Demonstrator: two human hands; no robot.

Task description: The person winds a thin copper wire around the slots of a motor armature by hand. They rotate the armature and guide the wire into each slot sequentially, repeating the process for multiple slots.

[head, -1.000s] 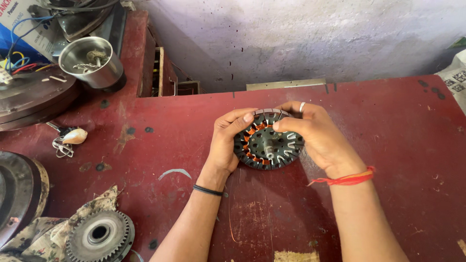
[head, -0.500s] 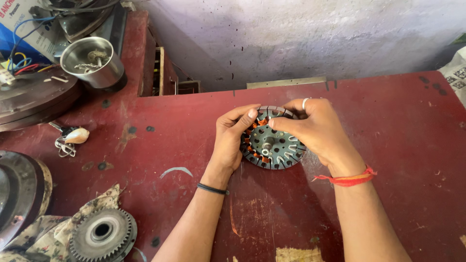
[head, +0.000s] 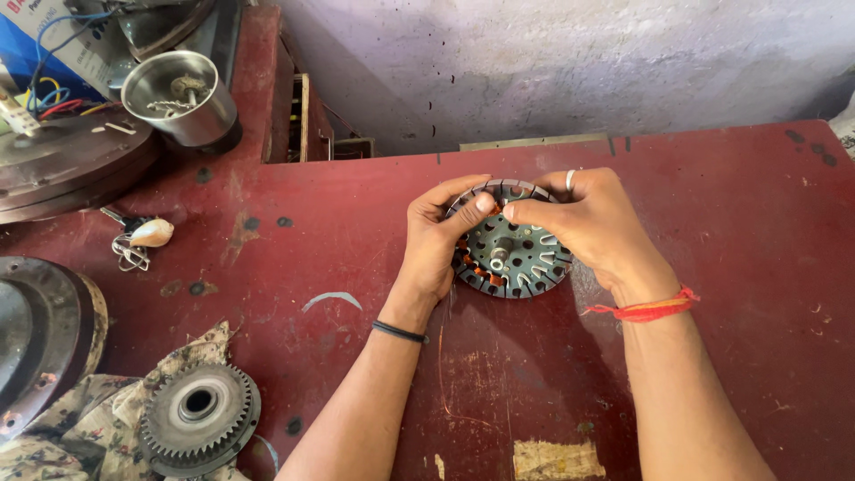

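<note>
On worn red surface (head: 267,267), centre: round grey slotted steel stator w/ copper windings (head: 517,258), lying flat, axis vertical, shaft hole up. Left hand (head: 436,236) clamps its left rim; right hand (head: 588,223) pinches at top rim (fingertips together). Windings look seated in part of the slots; rest can't be judged.

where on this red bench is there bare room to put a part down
Widest bare patch: the red benchtop right of the right hand, out to its far corner. Another lies between the left hand, which with the right holds the slotted stator, and the shell keyring. The left edge is crowded: steel cup, toothed gear, patterned rag.
</note>
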